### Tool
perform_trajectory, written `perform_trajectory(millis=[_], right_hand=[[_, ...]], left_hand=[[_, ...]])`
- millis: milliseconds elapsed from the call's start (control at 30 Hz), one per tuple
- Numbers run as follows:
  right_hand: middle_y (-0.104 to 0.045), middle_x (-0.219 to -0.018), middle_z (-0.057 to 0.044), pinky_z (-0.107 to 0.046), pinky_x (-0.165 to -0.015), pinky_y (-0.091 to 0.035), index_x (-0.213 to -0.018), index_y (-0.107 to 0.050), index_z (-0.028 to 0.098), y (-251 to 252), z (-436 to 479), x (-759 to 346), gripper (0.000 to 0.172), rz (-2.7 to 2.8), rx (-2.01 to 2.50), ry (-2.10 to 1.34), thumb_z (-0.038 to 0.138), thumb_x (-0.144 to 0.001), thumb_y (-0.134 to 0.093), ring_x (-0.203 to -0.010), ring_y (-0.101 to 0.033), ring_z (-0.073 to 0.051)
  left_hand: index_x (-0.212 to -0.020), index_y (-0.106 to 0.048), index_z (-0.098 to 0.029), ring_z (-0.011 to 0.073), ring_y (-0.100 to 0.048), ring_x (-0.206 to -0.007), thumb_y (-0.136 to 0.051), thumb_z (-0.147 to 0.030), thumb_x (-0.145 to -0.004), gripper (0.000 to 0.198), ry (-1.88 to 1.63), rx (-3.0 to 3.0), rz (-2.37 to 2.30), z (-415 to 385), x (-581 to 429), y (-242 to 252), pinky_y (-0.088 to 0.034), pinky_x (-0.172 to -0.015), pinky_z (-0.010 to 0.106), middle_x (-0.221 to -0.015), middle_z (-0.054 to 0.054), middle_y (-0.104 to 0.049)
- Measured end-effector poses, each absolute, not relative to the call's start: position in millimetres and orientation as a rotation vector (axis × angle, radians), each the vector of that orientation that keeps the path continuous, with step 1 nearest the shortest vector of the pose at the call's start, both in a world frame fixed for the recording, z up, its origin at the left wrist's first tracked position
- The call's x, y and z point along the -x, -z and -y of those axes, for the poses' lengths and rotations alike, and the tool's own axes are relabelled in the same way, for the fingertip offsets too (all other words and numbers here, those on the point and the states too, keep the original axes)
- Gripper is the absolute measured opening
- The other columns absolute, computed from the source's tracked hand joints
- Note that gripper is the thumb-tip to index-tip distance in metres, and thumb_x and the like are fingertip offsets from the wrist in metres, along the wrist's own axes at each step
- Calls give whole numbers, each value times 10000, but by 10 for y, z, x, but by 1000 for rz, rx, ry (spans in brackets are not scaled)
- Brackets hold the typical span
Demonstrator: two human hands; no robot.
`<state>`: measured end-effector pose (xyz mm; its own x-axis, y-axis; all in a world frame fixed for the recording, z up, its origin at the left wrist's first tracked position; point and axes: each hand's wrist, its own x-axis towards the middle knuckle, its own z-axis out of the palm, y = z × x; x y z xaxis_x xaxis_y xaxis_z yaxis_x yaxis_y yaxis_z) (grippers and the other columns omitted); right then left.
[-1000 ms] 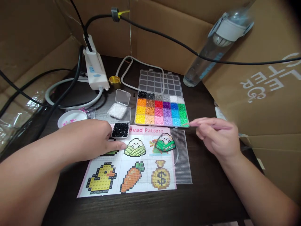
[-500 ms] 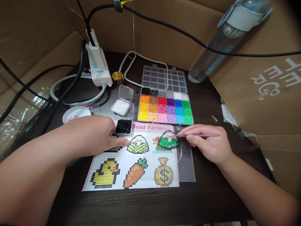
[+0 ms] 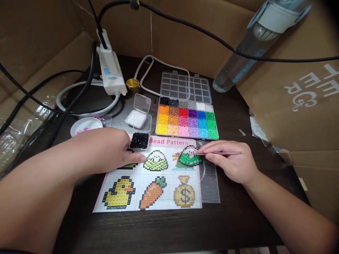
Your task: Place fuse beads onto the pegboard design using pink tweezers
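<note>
My right hand (image 3: 231, 160) pinches a thin pinkish pair of tweezers (image 3: 218, 153), held nearly level. Their tip reaches the bead figure (image 3: 190, 156), which has a white top, green lower part and dark outline, on a clear pegboard (image 3: 210, 183). My left hand (image 3: 120, 151) lies over the bead pattern sheet (image 3: 169, 183), thumb stretched flat beside the printed green-and-white figure (image 3: 155, 161). Its other fingers are bent and partly hidden at the left side of a small box of black beads (image 3: 139, 140); I cannot tell how firmly they touch it.
Behind the sheet stands an open sorting case (image 3: 187, 118) of coloured beads. A box of white beads (image 3: 137, 119), a white dish (image 3: 86, 125) and a gold cup (image 3: 132, 84) are to its left. A power strip (image 3: 112, 74), cables and a water bottle (image 3: 254, 49) stand farther back.
The tweezers and my right hand have shifted very slightly over the bead figure. My left hand stays in place; the view has tilted a little.
</note>
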<state>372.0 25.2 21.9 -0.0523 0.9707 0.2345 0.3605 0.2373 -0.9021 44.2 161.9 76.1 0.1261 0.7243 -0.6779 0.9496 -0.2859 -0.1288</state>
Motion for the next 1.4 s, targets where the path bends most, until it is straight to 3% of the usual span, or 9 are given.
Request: perform_trajectory(millis=[233, 567, 767, 1100, 1400], right_hand=[[-1012, -1024, -87, -385, -853, -856, -1003, -1064, 327, -197, -243, -3740, 57, 1613, 1315, -814, 321, -1038, -1019, -916, -1007, -307], [-1017, -1041, -37, -317, -844, -843, -1085, -1068, 359, -258, -216, -3728, 241, 1658, 1133, -821, 131, -1029, -1013, -916, -1010, -268], [-1014, -1025, -31, -298, -816, -838, -1074, -1065, 347, -269, -223, -3692, 277, 1698, 1114, -880, 88, -1001, -1002, -889, -1008, -257], [-1018, -1048, -29, -283, -845, -837, -1107, -1068, 367, -240, -214, -3707, 320, 1703, 1112, -885, 67, -1013, -1007, -921, -1015, -253], [-1017, -1043, -22, -299, -849, -841, -1093, -1067, 378, -236, -214, -3720, 312, 1691, 1144, -888, 85, -1005, -1006, -922, -1014, -261]], left_hand=[[-804, -805, -302, 370, -804, -841, -817, -855, -956, 574, 879, -2067, -1648, -1615, -452, -786, -555, -792, 477, -891, 116, -862], [-750, -747, -314, 353, -792, -814, -812, -838, -974, 574, 922, -2098, -1646, -1599, -469, -778, -540, -775, 460, -850, 102, -848], [-734, -781, -319, 369, -780, -792, -843, -835, -912, 550, 872, -2105, -1652, -1607, -458, -745, -543, -803, 470, -812, 107, -822], [-714, -701, -320, 333, -765, -773, -815, -812, -988, 575, 938, -2121, -1637, -1596, -480, -786, -520, -759, 454, -819, 82, -828], [-770, -757, -323, 339, -776, -788, -798, -822, -999, 551, 949, -2111, -1629, -1611, -454, -744, -525, -768, 459, -818, 76, -827]])
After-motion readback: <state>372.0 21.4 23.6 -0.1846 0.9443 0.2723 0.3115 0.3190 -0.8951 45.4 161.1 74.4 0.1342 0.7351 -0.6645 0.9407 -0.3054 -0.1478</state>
